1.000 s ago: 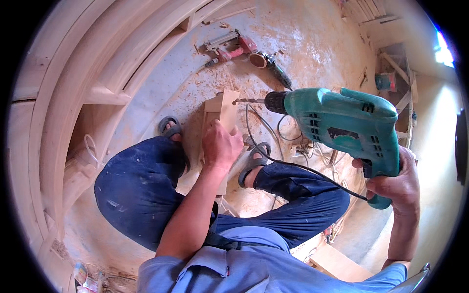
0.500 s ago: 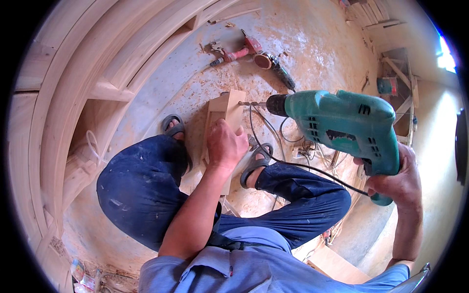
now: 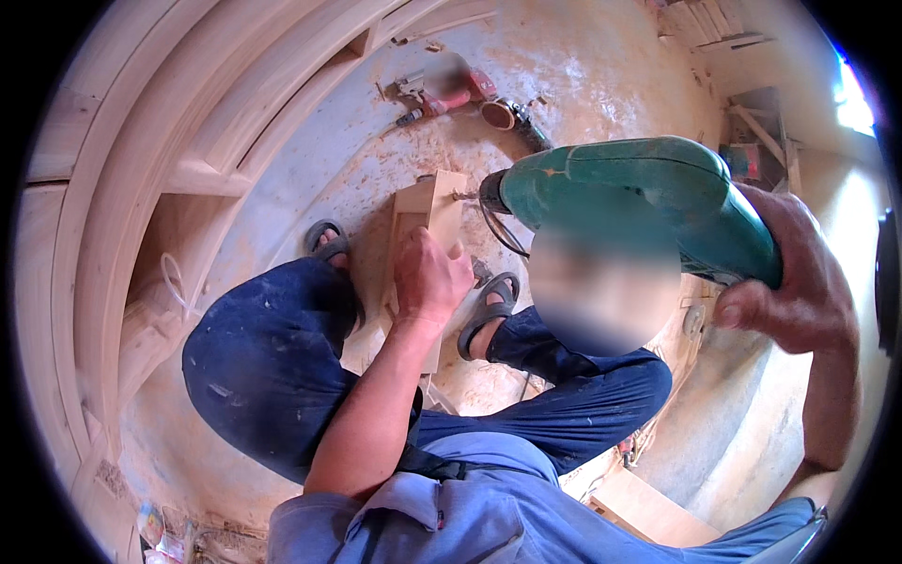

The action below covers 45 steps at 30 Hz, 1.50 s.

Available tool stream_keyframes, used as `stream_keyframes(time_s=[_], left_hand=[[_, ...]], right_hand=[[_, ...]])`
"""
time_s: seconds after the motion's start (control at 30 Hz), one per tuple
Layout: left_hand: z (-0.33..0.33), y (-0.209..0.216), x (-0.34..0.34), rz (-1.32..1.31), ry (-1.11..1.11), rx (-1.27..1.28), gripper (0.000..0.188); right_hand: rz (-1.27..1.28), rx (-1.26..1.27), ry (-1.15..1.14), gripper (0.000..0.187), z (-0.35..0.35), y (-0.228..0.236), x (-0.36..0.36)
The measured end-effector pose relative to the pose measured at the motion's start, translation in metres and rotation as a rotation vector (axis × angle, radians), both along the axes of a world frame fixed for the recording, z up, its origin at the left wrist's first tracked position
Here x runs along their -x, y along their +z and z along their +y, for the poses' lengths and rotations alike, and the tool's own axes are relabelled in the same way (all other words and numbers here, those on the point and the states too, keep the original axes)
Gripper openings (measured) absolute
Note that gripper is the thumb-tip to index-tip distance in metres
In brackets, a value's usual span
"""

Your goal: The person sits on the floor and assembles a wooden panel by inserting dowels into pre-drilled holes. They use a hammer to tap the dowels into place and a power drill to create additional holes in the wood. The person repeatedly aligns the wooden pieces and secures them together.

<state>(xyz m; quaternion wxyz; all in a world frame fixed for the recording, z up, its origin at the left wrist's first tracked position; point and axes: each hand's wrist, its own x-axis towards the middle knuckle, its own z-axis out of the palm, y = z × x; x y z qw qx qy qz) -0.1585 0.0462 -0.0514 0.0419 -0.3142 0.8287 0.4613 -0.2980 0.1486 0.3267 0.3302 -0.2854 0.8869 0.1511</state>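
My left hand (image 3: pixel 432 277) is closed over the edge of a pale wooden box-like piece (image 3: pixel 447 204) that stands between my feet. My right hand (image 3: pixel 813 273) wraps around the rear of a green power drill (image 3: pixel 620 174), held level on the right. The drill points left, and its bit (image 3: pixel 464 196) meets the upper face of the wooden piece. Only a short length of bit shows before the dark chuck (image 3: pixel 493 193). A blurred patch hides the drill's underside and part of its grip.
A red power tool (image 3: pixel 456 94) and an angle grinder with a round disc (image 3: pixel 498 115) lie on the dusty floor ahead. Long wooden framework (image 3: pixel 141 226) curves along the left. A wooden board (image 3: pixel 648 508) lies at lower right. My sandalled feet (image 3: pixel 493 305) flank the piece.
The drill has moved left and tilted, its chuck closer to the wood and less bit showing. My right hand has moved up and right around its rear. My left hand has barely moved.
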Motion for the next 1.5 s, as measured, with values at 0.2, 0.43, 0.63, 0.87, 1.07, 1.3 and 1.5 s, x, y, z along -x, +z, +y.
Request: stream_keyframes(time_s=[0.2, 0.43, 0.63, 0.87, 1.07, 1.3, 1.5], left_hand=[[-0.006, -0.004, -0.003, -0.025, 0.008, 0.015, 0.039], [0.000, 0.000, 0.002, 0.017, -0.025, 0.000, 0.036], [-0.002, -0.001, -0.002, 0.012, 0.004, 0.034, 0.036], [-0.004, 0.004, 0.000, -0.039, -0.017, 0.013, 0.037], [-0.005, 0.004, 0.000, -0.027, -0.007, 0.004, 0.039], [-0.008, 0.005, -0.001, -0.020, -0.002, -0.012, 0.037], [-0.002, 0.005, 0.002, 0.001, -0.023, -0.010, 0.037]], right_hand=[[0.190, -0.066, 0.051, 0.089, -0.002, -0.016, 0.012], [0.350, -0.122, 0.025, 0.080, -0.008, -0.012, 0.016], [0.316, -0.094, 0.113, 0.081, -0.012, -0.013, 0.025], [0.318, -0.079, 0.130, 0.078, -0.013, -0.015, 0.017], [0.311, -0.084, 0.224, 0.075, -0.020, -0.014, 0.021], [0.273, -0.086, 0.256, 0.074, -0.023, -0.021, 0.021], [0.274, -0.099, 0.208, 0.074, -0.013, -0.014, 0.022]])
